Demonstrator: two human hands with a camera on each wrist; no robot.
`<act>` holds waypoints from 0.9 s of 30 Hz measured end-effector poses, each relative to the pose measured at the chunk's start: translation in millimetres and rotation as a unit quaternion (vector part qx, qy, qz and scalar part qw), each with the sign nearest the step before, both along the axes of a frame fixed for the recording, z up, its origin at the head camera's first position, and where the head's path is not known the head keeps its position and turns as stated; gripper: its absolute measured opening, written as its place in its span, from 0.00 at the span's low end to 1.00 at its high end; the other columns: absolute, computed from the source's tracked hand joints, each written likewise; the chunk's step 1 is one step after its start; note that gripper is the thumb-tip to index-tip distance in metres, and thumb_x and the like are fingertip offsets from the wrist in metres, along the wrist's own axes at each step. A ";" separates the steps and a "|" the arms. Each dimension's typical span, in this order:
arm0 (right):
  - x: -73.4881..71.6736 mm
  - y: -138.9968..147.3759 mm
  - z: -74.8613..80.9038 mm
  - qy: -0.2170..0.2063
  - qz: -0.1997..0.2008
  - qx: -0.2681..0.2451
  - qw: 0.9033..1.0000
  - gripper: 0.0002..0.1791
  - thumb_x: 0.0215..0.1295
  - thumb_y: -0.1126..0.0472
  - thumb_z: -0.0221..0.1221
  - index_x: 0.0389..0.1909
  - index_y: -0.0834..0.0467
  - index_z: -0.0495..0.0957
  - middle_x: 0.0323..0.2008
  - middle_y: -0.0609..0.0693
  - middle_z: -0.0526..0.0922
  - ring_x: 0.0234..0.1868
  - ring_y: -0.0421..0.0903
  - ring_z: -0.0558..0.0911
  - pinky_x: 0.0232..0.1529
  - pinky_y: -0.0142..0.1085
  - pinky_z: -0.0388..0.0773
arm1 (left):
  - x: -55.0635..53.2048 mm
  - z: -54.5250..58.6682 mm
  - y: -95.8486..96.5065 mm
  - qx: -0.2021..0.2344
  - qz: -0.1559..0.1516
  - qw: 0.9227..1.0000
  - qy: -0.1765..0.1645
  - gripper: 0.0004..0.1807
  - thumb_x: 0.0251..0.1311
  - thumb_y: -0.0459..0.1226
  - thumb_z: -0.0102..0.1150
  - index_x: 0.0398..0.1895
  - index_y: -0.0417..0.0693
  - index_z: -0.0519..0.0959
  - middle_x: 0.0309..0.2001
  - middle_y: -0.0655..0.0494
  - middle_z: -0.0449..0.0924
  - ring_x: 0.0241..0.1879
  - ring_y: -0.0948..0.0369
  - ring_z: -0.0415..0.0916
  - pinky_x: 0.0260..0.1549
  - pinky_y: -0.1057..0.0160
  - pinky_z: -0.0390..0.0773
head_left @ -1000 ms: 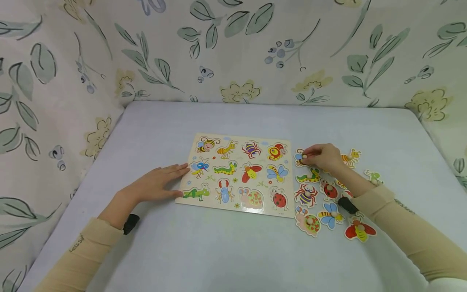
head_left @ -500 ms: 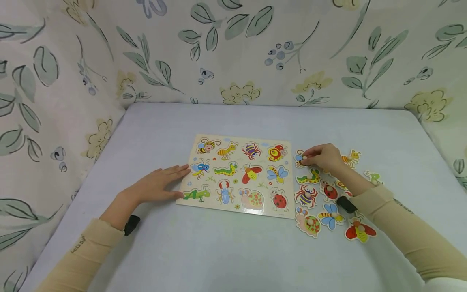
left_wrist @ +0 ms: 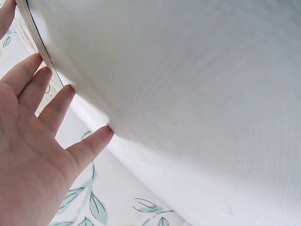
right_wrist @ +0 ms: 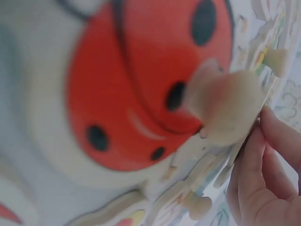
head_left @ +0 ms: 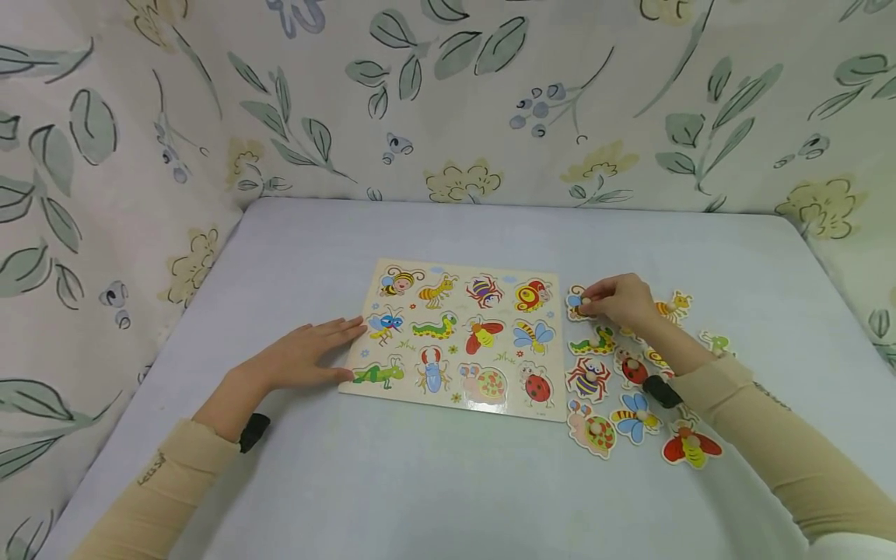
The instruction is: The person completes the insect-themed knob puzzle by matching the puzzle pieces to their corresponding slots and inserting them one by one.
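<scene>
A flat wooden puzzle board with printed insects lies mid-table. My left hand rests against its left edge, fingers straight and spread; the left wrist view shows the fingertips touching the rim. Right of the board my right hand pinches a knobbed bee puzzle piece between thumb and fingers. Part of that piece is hidden behind the fingers. Around it lie a caterpillar piece, a spider piece and a ladybug piece, whose knob looms close in the right wrist view.
More pieces lie to the right: a snail, a blue-winged bee, a red-winged insect, an ant-like one and a green one. My right forearm covers some pieces. Floral fabric rises behind the white table.
The head view has shifted slightly, so everything sits a little lower in the picture. Both hands stay in place, the right one still at the bee piece.
</scene>
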State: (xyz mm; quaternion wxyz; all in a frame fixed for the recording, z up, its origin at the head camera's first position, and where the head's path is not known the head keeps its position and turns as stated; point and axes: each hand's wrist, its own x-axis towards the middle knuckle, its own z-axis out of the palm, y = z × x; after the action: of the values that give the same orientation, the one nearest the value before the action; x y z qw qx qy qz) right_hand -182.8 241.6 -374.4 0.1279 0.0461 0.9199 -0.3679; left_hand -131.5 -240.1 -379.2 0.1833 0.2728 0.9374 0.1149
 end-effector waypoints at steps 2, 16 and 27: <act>-1.8 -0.7 0.4 0.001 0.004 0.003 1.000 0.15 0.63 0.62 0.64 0.44 0.70 0.80 0.34 0.56 0.81 0.33 0.49 0.76 0.32 0.34 0.72 | 0.2 -0.1 0.0 0.002 0.000 1.000 -0.001 0.44 0.62 0.60 0.56 0.75 0.46 0.58 0.75 0.49 0.54 0.72 0.44 0.53 0.63 0.32 0.53; -17.5 -33.1 10.5 0.007 0.016 -0.016 1.000 0.16 0.61 0.62 0.66 0.44 0.70 0.81 0.32 0.54 0.81 0.37 0.52 0.74 0.38 0.39 0.68 | 0.6 -0.2 -0.8 -0.002 -0.001 1.000 0.004 0.44 0.63 0.61 0.54 0.75 0.48 0.57 0.75 0.50 0.54 0.72 0.44 0.53 0.64 0.32 0.53; -27.3 -62.9 12.2 0.011 0.031 -0.027 0.999 0.13 0.60 0.63 0.66 0.42 0.69 0.82 0.35 0.57 0.83 0.38 0.51 0.75 0.36 0.37 0.70 | 0.4 -0.7 -1.0 0.000 -0.001 1.000 0.002 0.44 0.63 0.61 0.54 0.76 0.48 0.57 0.75 0.50 0.53 0.72 0.44 0.52 0.64 0.32 0.52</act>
State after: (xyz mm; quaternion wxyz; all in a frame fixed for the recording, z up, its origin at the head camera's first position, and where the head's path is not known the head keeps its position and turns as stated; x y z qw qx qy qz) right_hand -210.1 178.7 -362.3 0.1302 0.0095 0.9119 -0.3891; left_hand -131.2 -241.1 -379.9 0.1811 0.2736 0.9378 0.1139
